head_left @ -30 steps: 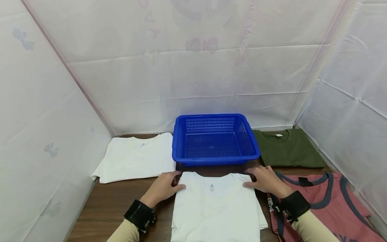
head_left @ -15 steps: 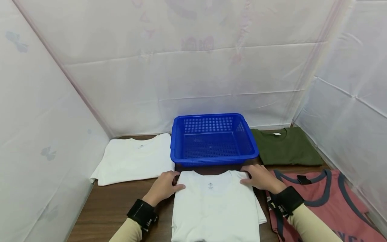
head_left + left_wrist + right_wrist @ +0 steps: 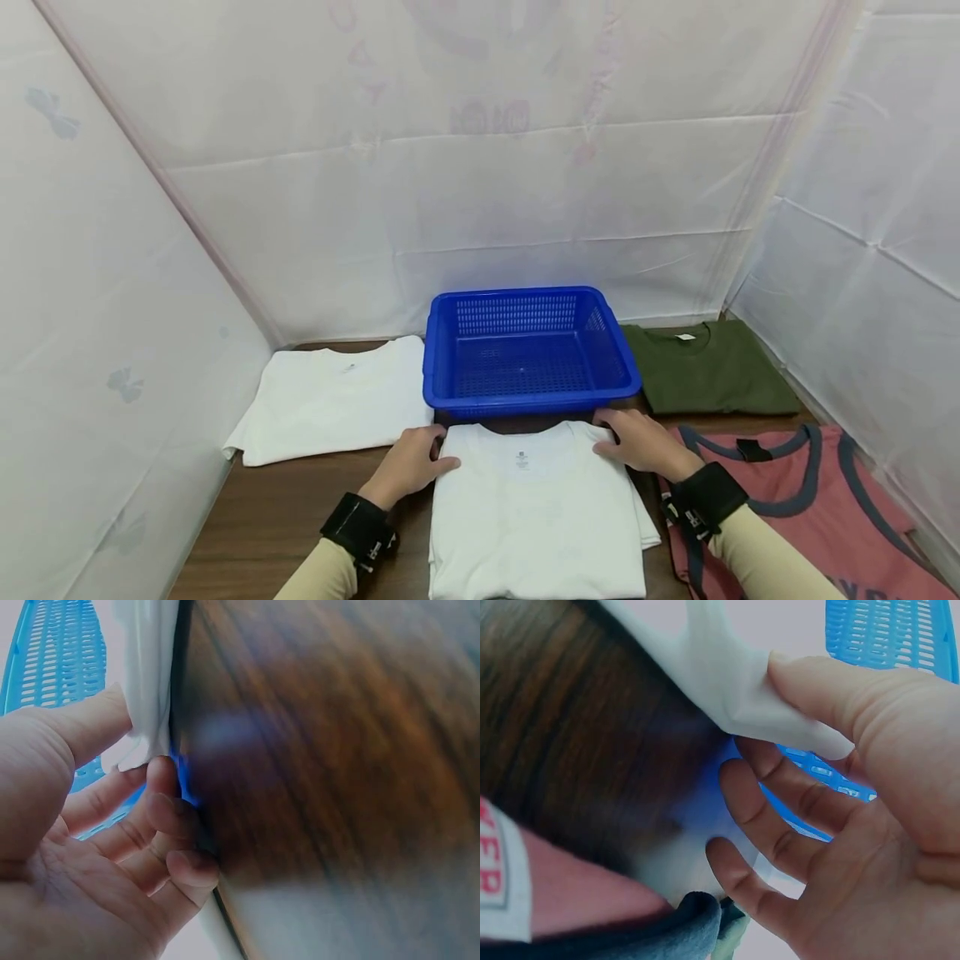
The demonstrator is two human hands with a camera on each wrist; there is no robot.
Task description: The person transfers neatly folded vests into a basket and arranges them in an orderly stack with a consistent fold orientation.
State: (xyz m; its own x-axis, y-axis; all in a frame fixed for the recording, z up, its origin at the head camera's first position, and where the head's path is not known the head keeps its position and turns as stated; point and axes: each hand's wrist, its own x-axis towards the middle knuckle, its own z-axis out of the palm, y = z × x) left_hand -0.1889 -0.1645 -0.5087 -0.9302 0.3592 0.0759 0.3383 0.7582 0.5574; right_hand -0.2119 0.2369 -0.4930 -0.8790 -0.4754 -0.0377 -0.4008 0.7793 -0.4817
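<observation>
Head view first: you have the folded white T-shirt [image 3: 536,508] lying flat on the wooden table [image 3: 285,508] right in front of you, its collar end toward the blue basket [image 3: 531,350], which sits just beyond it. Your left hand [image 3: 411,463] takes the shirt's far left corner and your right hand [image 3: 637,442] the far right one — a hold at both corners, which looks suited to keeping the fold square. Another white shirt [image 3: 333,400] lies to the left of the basket, a green shirt [image 3: 712,371] to its right, and a pink top with dark trim [image 3: 802,500] sits beside your right forearm.

Left wrist view: your thumb lies on top of the white fabric [image 3: 150,675] and your fingers [image 3: 161,791] curl in under its edge, so that hand pinches the corner. The basket's mesh [image 3: 52,660] shows behind, blurred.

Right wrist view: the same grip mirrored — thumb over the shirt's corner [image 3: 735,690], fingers [image 3: 780,802] tucked beneath it, just above the table. The pink top's dark collar [image 3: 682,926] lies close below your palm.
</observation>
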